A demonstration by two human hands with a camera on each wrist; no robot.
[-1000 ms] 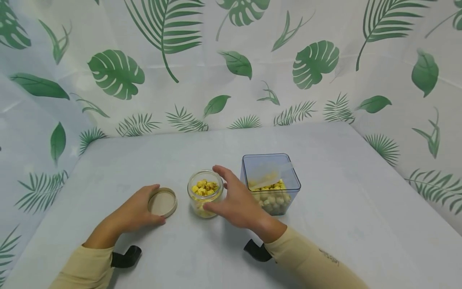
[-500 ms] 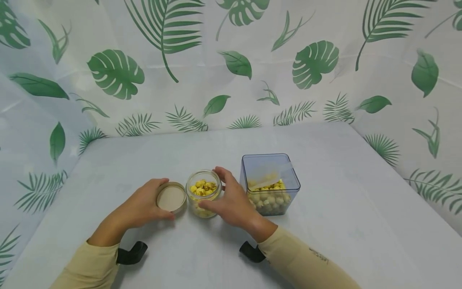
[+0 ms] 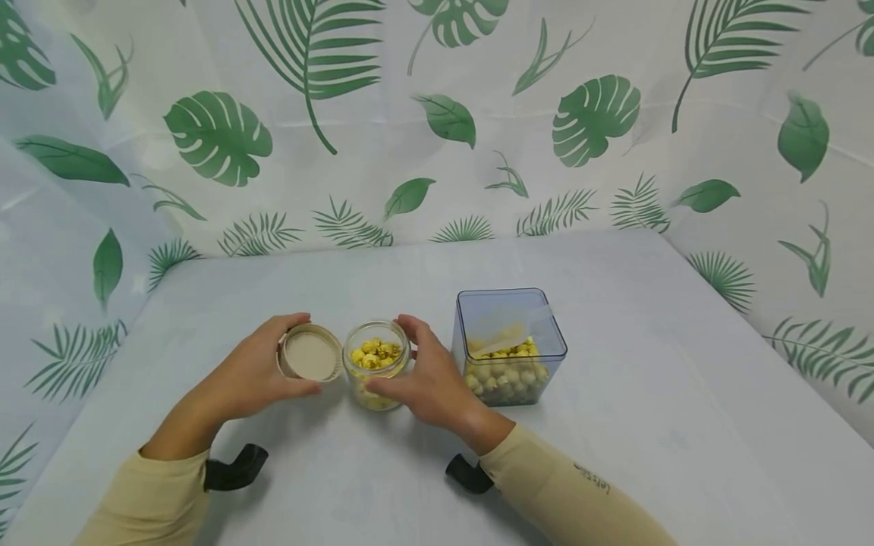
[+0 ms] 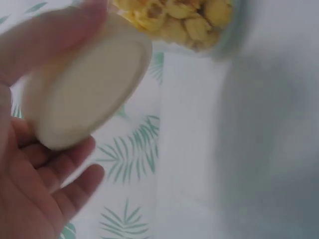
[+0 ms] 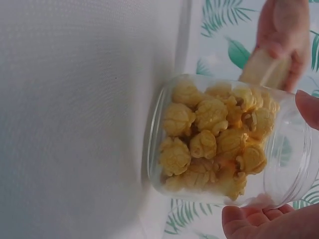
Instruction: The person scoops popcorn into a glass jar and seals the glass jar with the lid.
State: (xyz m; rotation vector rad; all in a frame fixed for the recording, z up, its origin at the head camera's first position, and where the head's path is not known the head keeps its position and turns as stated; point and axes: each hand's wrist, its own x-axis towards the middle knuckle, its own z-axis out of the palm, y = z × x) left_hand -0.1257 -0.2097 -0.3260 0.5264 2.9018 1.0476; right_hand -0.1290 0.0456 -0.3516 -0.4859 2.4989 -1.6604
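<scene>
A small clear glass jar (image 3: 375,362) of yellow popcorn-like pieces stands on the table; my right hand (image 3: 416,378) grips its side, thumb at the front and fingers curled round the back. In the right wrist view the jar (image 5: 224,142) fills the frame with fingertips on its rim. My left hand (image 3: 262,371) holds a round beige lid (image 3: 310,355) lifted off the table and tilted, just left of the jar's mouth. The left wrist view shows the lid (image 4: 84,94) pinched between thumb and fingers, the jar's contents (image 4: 184,22) just beyond it.
A square clear plastic container (image 3: 508,345) holding pale round pieces and a scoop stands right of the jar, close to my right hand. White cloth covers the table (image 3: 649,394). Leaf-print curtains (image 3: 437,129) wall the back and both sides.
My left hand has picked the lid off the table and carried it right and up toward the jar. My right hand has closed round the jar.
</scene>
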